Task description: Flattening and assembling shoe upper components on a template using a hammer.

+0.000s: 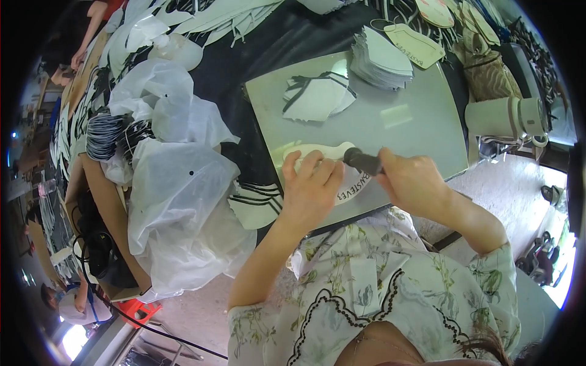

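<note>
My left hand (311, 189) lies with its fingers spread over a white curved pattern piece (332, 150) on a pale green-grey board (421, 122). A second white piece (355, 186) with dark printing along it shows between my hands. In my right hand (412, 183), closed round it, is a short thick dark tool (362, 161); its tip touches or hovers just over the curved piece, and I cannot tell its kind. Farther up the board lie a small pile of white pieces with dark edges (317, 100) and a thick stack of white cut pieces (381, 61).
White pieces with black strips (256, 204) lie left of the board. Beyond them are cloudy plastic bags (183, 183) and a cardboard box (105, 207). A yellowish pattern card (415, 46) is at the back; a pale flask (503, 117) stands right. Other people are at far left.
</note>
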Demonstrator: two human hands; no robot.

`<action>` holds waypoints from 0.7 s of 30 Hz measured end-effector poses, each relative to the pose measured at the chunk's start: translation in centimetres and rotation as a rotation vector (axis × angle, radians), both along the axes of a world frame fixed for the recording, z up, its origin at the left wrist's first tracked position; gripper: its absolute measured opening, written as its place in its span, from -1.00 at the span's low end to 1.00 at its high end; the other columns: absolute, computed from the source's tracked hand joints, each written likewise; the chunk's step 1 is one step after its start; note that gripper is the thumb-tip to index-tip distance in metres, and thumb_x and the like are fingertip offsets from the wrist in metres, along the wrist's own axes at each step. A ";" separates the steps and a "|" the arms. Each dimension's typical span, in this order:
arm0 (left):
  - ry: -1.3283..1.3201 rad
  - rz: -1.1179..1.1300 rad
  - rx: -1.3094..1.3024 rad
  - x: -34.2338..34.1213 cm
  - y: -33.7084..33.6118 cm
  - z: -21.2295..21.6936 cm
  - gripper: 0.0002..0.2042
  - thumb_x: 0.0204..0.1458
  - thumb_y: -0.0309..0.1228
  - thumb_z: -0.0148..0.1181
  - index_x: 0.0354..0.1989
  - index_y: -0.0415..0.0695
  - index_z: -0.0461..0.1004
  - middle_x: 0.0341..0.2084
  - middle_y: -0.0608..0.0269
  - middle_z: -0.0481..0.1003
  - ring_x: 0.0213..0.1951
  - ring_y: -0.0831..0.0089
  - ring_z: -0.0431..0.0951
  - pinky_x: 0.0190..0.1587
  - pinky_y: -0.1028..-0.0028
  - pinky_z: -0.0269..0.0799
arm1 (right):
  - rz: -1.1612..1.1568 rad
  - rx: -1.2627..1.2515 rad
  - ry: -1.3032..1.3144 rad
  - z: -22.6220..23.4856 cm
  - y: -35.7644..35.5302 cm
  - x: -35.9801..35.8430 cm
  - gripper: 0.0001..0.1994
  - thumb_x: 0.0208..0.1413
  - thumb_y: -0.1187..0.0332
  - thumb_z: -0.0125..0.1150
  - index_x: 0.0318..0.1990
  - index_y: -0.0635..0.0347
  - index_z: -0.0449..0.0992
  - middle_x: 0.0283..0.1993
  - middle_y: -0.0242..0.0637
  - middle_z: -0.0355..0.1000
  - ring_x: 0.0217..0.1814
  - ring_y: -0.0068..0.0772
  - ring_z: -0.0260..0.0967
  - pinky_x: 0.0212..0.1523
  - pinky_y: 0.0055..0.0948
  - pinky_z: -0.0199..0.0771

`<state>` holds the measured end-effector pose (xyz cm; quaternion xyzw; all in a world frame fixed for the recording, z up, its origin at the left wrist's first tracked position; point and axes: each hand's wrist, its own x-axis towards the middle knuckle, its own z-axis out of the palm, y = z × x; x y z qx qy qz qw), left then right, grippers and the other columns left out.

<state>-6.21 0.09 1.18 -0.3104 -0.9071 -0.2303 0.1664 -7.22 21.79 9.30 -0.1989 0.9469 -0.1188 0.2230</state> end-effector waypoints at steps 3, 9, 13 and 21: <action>-0.004 0.004 -0.003 0.3 -0.2 -0.2 -0.74 -0.16 -0.45 0.24 -0.22 -0.08 0.56 -0.30 0.38 0.46 -0.04 0.38 0.45 0.23 0.08 0.03 | 0.039 0.024 0.011 0.0 0.0 -0.4 -0.70 0.26 0.21 0.13 -0.29 0.28 0.27 -0.62 -0.14 0.42 -0.62 0.03 0.42 -0.58 -0.11 0.39; -0.023 0.006 0.016 0.0 -0.3 0.4 -0.74 -0.18 -0.51 0.31 -0.23 -0.04 0.60 -0.30 0.40 0.46 -0.09 0.39 0.46 0.17 0.13 0.14 | 0.084 0.045 -0.003 -0.4 0.0 -0.5 -0.69 0.26 0.19 0.14 -0.31 0.27 0.28 -0.64 -0.15 0.42 -0.63 -0.01 0.43 -0.60 -0.13 0.39; -0.016 -0.073 0.046 -0.6 -2.3 0.2 -0.73 -0.19 -0.53 0.29 -0.23 -0.07 0.59 -0.26 0.38 0.48 -0.09 0.37 0.47 0.12 0.16 0.25 | 0.094 0.058 -0.017 -0.6 -0.1 -0.6 -0.69 0.26 0.18 0.13 -0.32 0.27 0.28 -0.65 -0.15 0.41 -0.64 -0.02 0.43 -0.60 -0.13 0.39; 0.007 -0.130 -0.086 -0.9 -2.6 0.6 -0.70 -0.17 -0.54 0.25 -0.17 -0.13 0.57 -0.18 0.31 0.49 -0.10 0.32 0.47 0.09 0.15 0.34 | 0.110 0.061 -0.001 -0.4 -0.1 -0.8 -0.68 0.29 0.16 0.09 -0.32 0.27 0.28 -0.65 -0.15 0.41 -0.63 -0.02 0.43 -0.60 -0.14 0.40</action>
